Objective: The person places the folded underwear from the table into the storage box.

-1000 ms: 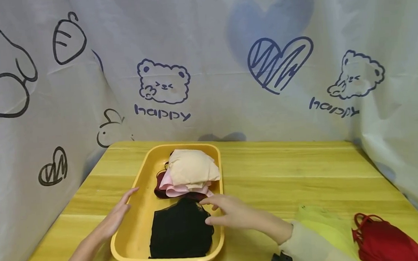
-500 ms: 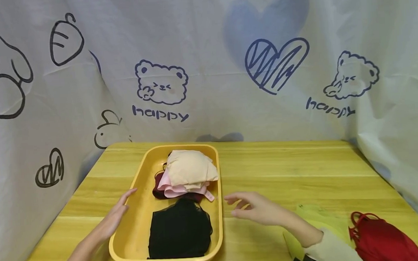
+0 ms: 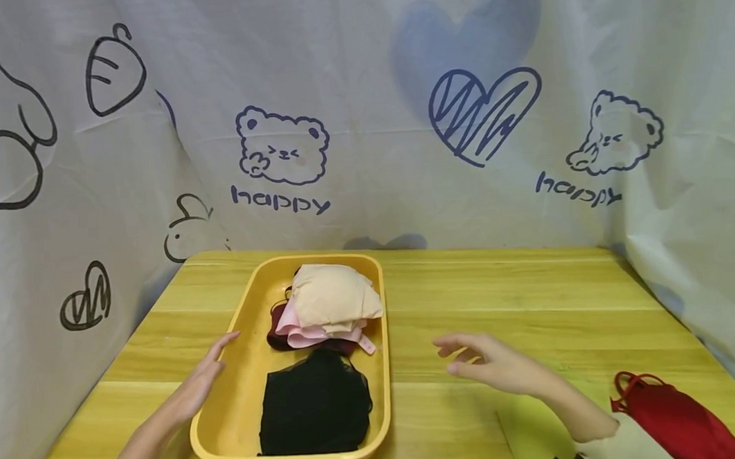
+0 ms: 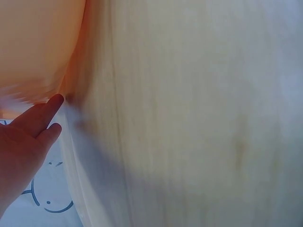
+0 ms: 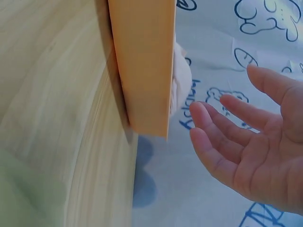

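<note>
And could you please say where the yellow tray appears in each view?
Head: the yellow tray lies mostly left of centre, in the lower half.
Left wrist: part of its wall fills the upper left corner.
Right wrist: its long side runs down from the top edge, near centre.
Shared landmark: the wooden tabletop.

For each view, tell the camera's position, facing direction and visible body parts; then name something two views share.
Head: worn on the head, facing forward-down at the yellow tray; left hand, right hand and forearms show.
Left wrist: worn there, facing tabletop and tray; part of the left hand shows.
Right wrist: worn there, facing tray and backdrop; right hand shows.
Shared: head and right wrist show "happy" lettering.
</note>
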Tool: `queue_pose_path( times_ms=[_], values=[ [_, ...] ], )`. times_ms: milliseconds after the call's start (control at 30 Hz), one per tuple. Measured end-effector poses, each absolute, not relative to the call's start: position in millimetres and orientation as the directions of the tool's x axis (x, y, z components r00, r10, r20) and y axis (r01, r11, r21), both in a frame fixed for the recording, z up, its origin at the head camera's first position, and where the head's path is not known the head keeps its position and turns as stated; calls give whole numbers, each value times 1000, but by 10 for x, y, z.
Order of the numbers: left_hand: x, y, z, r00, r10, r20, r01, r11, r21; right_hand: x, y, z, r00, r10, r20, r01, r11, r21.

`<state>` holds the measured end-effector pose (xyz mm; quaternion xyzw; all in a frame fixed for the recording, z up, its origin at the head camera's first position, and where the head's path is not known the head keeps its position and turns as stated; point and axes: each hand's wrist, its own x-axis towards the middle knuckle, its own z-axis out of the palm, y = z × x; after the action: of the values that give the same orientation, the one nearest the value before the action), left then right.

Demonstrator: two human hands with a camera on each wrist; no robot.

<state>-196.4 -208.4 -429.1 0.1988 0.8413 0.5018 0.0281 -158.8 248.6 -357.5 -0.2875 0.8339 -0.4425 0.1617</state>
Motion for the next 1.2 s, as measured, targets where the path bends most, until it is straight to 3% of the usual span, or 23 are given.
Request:
queue_pose_path(
  times_ms=[267, 867, 1200],
  values=[
    [-1951, -2089, -4311, -919, 363, 154, 304, 406, 862, -1510, 2754, -3531, -799, -597, -80, -269, 472, -839],
    [-1947, -2088, -4320, -918, 370, 144, 294, 387, 874, -1374, 3211, -3668, -861, -501, -87, -231, 538, -811],
    [-1966, -2086, -4289, -917, 374, 137, 287, 383, 878, -1244, 3517, -3784, -894, -423, -147, -125, 551, -825]
  ],
)
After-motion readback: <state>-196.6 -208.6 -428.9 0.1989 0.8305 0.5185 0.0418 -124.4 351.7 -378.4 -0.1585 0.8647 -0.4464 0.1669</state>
